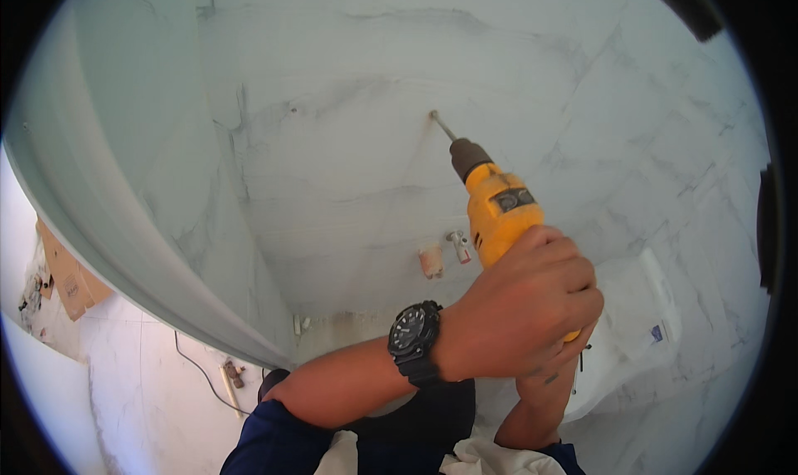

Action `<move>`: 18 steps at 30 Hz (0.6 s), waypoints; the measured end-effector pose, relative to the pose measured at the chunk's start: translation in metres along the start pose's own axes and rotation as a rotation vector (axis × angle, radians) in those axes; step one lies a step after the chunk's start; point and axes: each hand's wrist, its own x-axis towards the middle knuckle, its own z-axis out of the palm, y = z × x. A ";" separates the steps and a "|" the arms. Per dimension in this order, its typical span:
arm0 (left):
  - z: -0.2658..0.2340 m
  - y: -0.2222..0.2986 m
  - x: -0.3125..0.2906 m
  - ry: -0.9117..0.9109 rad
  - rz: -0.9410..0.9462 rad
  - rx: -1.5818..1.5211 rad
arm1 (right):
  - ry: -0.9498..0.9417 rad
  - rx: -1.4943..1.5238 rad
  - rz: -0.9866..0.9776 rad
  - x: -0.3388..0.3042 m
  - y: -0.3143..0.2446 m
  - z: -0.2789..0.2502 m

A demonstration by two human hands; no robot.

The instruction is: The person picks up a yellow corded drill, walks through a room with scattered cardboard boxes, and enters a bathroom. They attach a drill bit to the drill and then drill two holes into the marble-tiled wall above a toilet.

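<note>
A yellow power drill with a dark chuck points up and to the left, its thin bit meeting the marbled wall at a small dusty hole. Pale dust streaks the tile below that spot. My left hand, a black watch on its wrist, is closed over the rear of the drill body. From the lower right my right hand reaches up to the drill's handle. Its fingers are mostly hidden behind the left hand, but it appears wrapped round the handle.
Below the drill, a metal valve and a reddish pipe stub stick out of the wall. A white ceramic fixture stands at right. A curved pale panel edge bounds the left side; beyond it are cardboard, a hammer and a cable.
</note>
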 end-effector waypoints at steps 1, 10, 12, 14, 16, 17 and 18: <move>0.000 0.000 0.001 -0.013 -0.006 0.005 | 0.001 0.000 0.000 0.001 0.000 0.000; -0.005 -0.001 0.007 -0.052 -0.009 -0.034 | 0.023 0.022 -0.007 -0.011 -0.003 -0.004; -0.007 -0.001 0.010 -0.089 -0.038 -0.058 | 0.027 0.033 0.000 -0.016 -0.006 -0.004; -0.011 0.001 0.012 -0.123 -0.065 -0.055 | 0.034 0.053 -0.001 -0.018 -0.010 -0.003; -0.016 0.005 0.015 -0.175 -0.096 -0.062 | 0.039 0.080 -0.011 -0.018 -0.012 0.001; -0.018 0.006 0.016 -0.195 -0.104 -0.068 | 0.044 0.098 -0.023 -0.018 -0.013 0.004; -0.019 0.006 0.018 -0.205 -0.097 -0.048 | 0.054 0.101 -0.043 -0.016 -0.013 0.005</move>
